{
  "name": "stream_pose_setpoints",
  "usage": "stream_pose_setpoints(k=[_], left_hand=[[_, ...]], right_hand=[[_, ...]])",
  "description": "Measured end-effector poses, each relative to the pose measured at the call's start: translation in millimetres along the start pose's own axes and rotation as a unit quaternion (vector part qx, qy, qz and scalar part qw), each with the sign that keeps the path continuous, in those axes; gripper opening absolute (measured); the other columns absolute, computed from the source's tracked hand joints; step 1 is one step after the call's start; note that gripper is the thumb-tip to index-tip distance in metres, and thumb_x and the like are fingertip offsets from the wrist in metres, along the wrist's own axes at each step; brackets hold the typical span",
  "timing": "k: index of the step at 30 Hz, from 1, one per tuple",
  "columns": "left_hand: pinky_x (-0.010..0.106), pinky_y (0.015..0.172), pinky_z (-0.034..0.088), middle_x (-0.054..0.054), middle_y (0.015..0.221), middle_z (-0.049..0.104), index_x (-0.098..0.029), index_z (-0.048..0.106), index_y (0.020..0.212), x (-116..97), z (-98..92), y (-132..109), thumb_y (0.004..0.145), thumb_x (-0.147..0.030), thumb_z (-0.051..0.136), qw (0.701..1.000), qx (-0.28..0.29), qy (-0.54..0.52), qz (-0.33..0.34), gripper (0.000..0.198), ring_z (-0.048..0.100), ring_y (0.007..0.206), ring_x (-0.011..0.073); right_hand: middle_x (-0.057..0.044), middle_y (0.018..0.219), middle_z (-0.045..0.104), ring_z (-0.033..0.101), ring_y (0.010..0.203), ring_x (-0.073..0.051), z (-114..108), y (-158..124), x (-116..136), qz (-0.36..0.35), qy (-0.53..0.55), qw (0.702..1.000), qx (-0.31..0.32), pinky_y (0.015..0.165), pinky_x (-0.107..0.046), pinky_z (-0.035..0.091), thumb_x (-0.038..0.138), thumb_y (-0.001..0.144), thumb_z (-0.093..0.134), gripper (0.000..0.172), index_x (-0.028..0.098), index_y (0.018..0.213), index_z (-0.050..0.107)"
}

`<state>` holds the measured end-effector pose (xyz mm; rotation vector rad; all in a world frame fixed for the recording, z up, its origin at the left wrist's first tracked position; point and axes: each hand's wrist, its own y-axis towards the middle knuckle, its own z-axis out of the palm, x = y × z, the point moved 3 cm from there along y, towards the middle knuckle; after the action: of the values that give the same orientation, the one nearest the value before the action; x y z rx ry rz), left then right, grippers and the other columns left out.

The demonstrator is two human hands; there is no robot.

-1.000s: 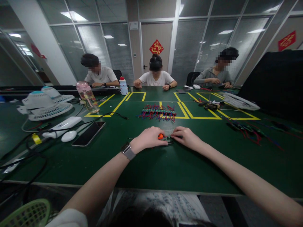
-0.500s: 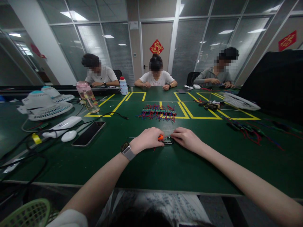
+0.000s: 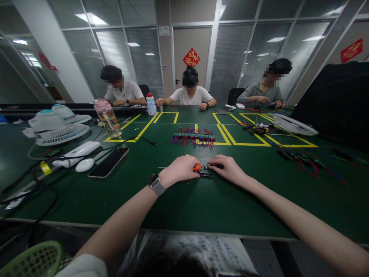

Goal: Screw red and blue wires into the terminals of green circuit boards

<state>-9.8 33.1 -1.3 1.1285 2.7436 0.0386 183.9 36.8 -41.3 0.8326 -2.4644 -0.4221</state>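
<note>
My left hand (image 3: 180, 168) is closed round a screwdriver with an orange handle (image 3: 196, 167); its thin metal shaft (image 3: 160, 167) sticks out to the left behind the hand. Close by on the right, my right hand (image 3: 228, 168) has its thumb and fingers pinched at a small part with a red wire (image 3: 203, 167), too small to make out. Between the hands a slim black piece (image 3: 205, 175) lies at the left fingertips, partly hidden by them. Beyond my hands lies a row of small green circuit boards (image 3: 193, 136) with red and blue wires.
At left are a phone (image 3: 108, 163), a white mouse (image 3: 84, 165), cables, white fans (image 3: 62, 129) and a pink-lidded bottle (image 3: 108, 118). More wired boards (image 3: 302, 161) and a dark screen (image 3: 337, 107) stand at right. Several people sit across the green table (image 3: 178, 211).
My right hand's fingers have shifted slightly and spread a little, showing a dark gap or piece beneath them. My left hand stays put. The person opposite has moved one hand outward toward the bottle.
</note>
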Motion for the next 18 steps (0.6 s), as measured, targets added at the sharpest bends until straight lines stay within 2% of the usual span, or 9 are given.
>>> stream_pose_setpoints(k=[7,12,15,18], left_hand=[[0.026,0.067,0.044,0.004,0.087,0.068,-0.022,0.068,0.088,1.2,5.1,2.2,0.08,-0.038,0.069,1.0,-0.013,0.003,0.002,0.018,0.064,0.084,0.0227],[0.025,0.066,0.045,0.003,0.089,0.067,-0.023,0.069,0.091,-6.3,13.1,4.3,0.083,-0.036,0.067,0.999,-0.043,0.005,0.014,0.015,0.064,0.082,0.0202],[0.024,0.066,0.045,0.002,0.092,0.067,-0.024,0.07,0.094,-10.2,12.8,4.2,0.082,-0.037,0.069,0.997,-0.074,-0.01,0.016,0.018,0.064,0.081,0.0187],[0.025,0.067,0.046,0.002,0.088,0.067,-0.022,0.071,0.092,-8.8,3.2,4.1,0.08,-0.04,0.071,0.99,-0.13,-0.057,0.017,0.022,0.064,0.08,0.0181]], right_hand=[[-0.007,0.086,0.069,0.064,0.083,-0.02,0.7,1.6,3.9,0.004,-0.003,1.0,0.02,0.077,-0.032,0.051,0.016,0.086,0.062,0.011,0.017,0.084,0.073],[-0.007,0.083,0.067,0.063,0.079,-0.02,-2.7,2.7,-1.5,0.024,-0.013,0.999,0.024,0.071,-0.031,0.049,0.014,0.086,0.058,0.011,0.016,0.082,0.068],[-0.006,0.081,0.069,0.063,0.075,-0.019,-16.6,2.8,-7.8,0.076,0.047,0.996,0.025,0.069,-0.031,0.049,0.021,0.087,0.055,0.011,0.016,0.083,0.065],[-0.006,0.08,0.069,0.064,0.074,-0.019,-30.0,1.7,-2.1,0.103,0.148,0.981,0.067,0.068,-0.029,0.049,0.034,0.088,0.055,0.021,0.016,0.085,0.064]])
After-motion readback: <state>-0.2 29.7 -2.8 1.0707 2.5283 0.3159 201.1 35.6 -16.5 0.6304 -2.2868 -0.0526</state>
